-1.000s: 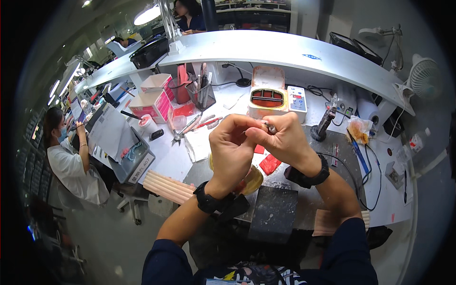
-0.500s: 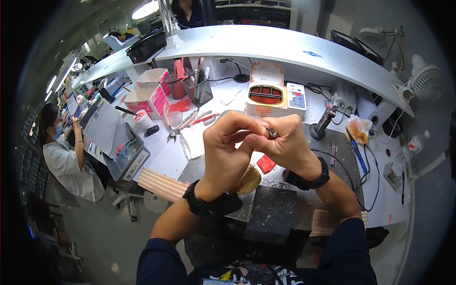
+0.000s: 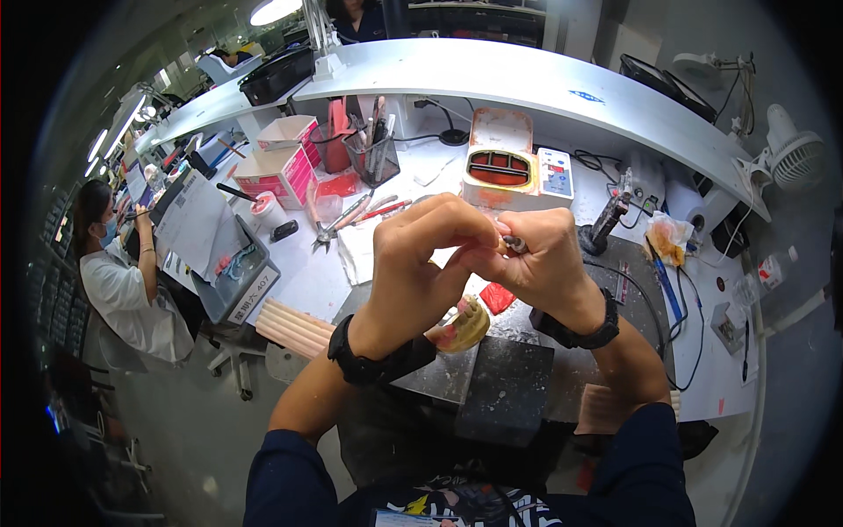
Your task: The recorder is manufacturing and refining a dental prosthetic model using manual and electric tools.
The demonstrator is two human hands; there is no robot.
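Raised over the bench, my left hand (image 3: 426,255) and my right hand (image 3: 549,259) meet at the fingertips. Both are closed around something small; a grey, dark-tipped piece (image 3: 514,245) pokes out by my right fingers, its kind too small to make out. Whatever my left fingers pinch is mostly hidden by the hands. Below my left wrist sits a yellowish dental model (image 3: 470,327) with pink gum areas, partly covered by the hand. A red wax piece (image 3: 498,299) lies just beyond it on the dark bench plate (image 3: 430,379).
A wax heater (image 3: 500,167) with an open lid stands behind my hands. Pliers (image 3: 342,220), a white tub (image 3: 266,209) and a mesh pen holder (image 3: 373,158) are to the left. A burner-like tool (image 3: 606,215) stands right. A co-worker (image 3: 123,246) sits at far left.
My two hands stay joined and shift slightly, with the wrists a little further apart. More of the dental model shows beneath them. The view has tilted slightly.
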